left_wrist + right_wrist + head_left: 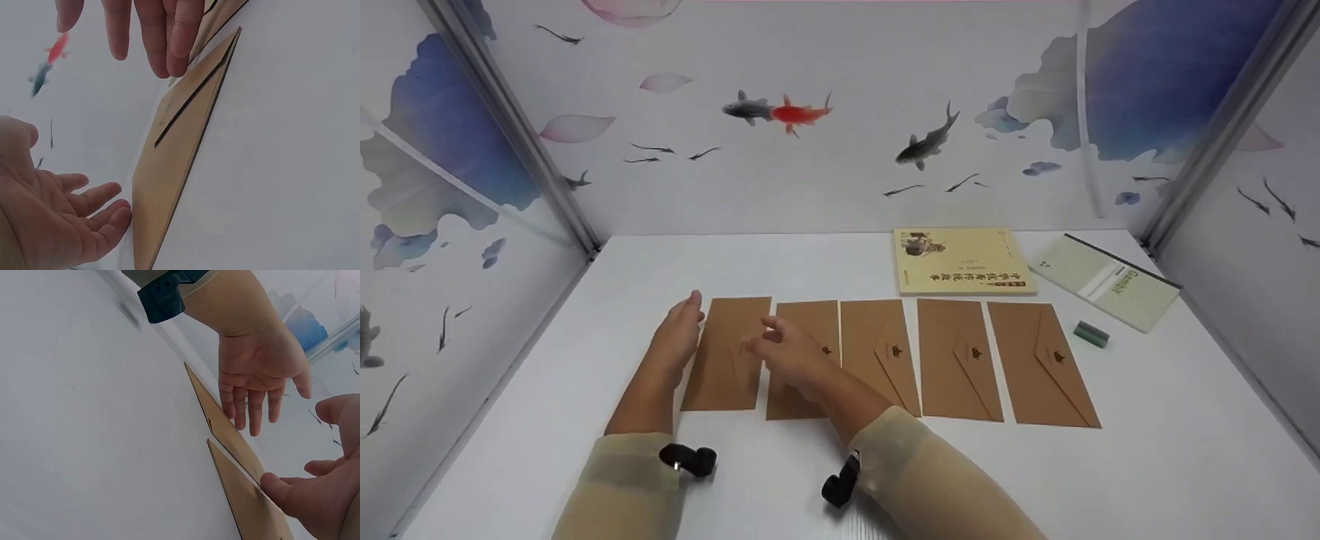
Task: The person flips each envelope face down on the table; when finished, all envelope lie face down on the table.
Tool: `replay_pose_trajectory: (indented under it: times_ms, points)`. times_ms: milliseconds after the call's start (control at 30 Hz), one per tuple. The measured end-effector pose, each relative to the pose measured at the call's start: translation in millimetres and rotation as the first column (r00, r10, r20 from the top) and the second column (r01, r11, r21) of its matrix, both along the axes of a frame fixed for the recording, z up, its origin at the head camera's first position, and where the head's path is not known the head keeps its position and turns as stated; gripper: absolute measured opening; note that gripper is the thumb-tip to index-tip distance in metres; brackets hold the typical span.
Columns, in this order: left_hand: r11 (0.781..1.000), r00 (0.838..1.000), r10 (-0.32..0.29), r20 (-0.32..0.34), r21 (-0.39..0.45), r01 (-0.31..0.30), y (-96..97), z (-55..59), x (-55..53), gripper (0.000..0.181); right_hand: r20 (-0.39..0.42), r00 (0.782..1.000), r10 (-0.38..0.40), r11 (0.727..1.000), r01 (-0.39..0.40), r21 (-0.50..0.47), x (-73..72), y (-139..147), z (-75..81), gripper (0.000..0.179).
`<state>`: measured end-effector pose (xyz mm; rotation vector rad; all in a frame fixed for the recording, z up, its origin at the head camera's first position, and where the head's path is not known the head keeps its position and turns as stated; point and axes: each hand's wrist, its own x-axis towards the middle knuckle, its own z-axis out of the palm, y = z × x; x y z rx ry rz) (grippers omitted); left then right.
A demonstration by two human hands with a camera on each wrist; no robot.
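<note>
In the head view, we see a plain beige left sleeve at seven o'clock and a matching right sleeve at five. We note a black, rounded left wrist device at the former's two o'clock and a similar right wrist device at the latter's nine. Beyond them, we observe a bare left hand and right hand.
</note>
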<state>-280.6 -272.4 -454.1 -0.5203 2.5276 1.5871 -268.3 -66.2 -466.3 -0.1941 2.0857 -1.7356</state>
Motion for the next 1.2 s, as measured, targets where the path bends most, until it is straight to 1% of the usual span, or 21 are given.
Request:
replay_pose_trajectory:
  times_ms: [67, 200, 300, 433, 533, 667, 800, 900, 967, 1033, 1133, 1200]
  points:
    - [1.0, 1.0, -0.005, 0.004, 0.003, 0.005, -1.3, 0.0, 0.1, 0.09, 0.029, 1.0, -0.002, 0.998, 0.004, -0.055, -1.4, 0.9, 0.5, 0.072]
    - [0.999, 1.0, -0.017, 0.006, 0.034, 0.017, -3.7, -0.3, 1.1, 0.092, 0.107, 0.994, 0.034, 0.986, -0.015, -0.169, -4.3, 4.2, -0.9, 0.077]
    - [0.998, 1.0, -0.018, 0.022, 0.053, 0.017, -4.2, -0.6, 2.1, 0.092, 0.154, 0.986, 0.058, 0.964, -0.015, -0.265, -5.9, 6.3, -3.4, 0.077]
    - [0.999, 0.999, -0.012, 0.044, 0.051, 0.01, -4.6, -1.3, 3.0, 0.092, 0.2, 0.977, 0.066, 0.921, 0.018, -0.388, -8.9, 7.5, -7.2, 0.073]
    - [0.999, 0.999, -0.019, 0.051, 0.037, 0.018, -5.5, -1.6, 3.4, 0.092, 0.224, 0.971, 0.082, 0.896, 0.027, -0.443, -11.1, 7.6, -9.1, 0.071]
    - [0.999, 0.998, -0.036, 0.053, 0.028, 0.034, -7.5, -0.8, 3.8, 0.092, 0.242, 0.965, 0.1, 0.882, 0.027, -0.47, -12.6, 8.0, -9.5, 0.071]
    - [0.999, 0.998, -0.051, 0.045, 0.014, 0.05, -7.4, 1.4, 4.5, 0.092, 0.246, 0.965, 0.092, 0.872, 0.041, -0.487, -13.5, 8.8, -8.7, 0.071]
    - [0.998, 0.997, -0.067, 0.043, 0.0, 0.067, -5.3, 2.5, 6.4, 0.089, 0.228, 0.971, 0.074, 0.862, 0.053, -0.504, -14.1, 9.3, -7.1, 0.071]
    - [0.996, 0.995, -0.087, 0.043, -0.006, 0.088, -3.2, 2.8, 8.1, 0.087, 0.212, 0.975, 0.065, 0.85, 0.057, -0.524, -14.7, 9.0, -6.4, 0.071]
    - [0.993, 0.992, -0.115, 0.048, -0.01, 0.116, -0.3, 3.2, 9.6, 0.085, 0.196, 0.979, 0.06, 0.84, 0.057, -0.54, -15.4, 8.8, -5.9, 0.068]
    - [0.981, 0.981, -0.19, 0.031, -0.022, 0.191, 5.4, 4.7, 10.3, 0.086, 0.165, 0.984, 0.061, 0.819, 0.045, -0.572, -16.4, 8.9, -4.8, 0.061]
    - [0.973, 0.973, -0.228, 0.02, -0.026, 0.228, 9.1, 6.1, 10.5, 0.088, 0.14, 0.988, 0.065, 0.81, 0.03, -0.585, -16.9, 9.5, -4.1, 0.056]
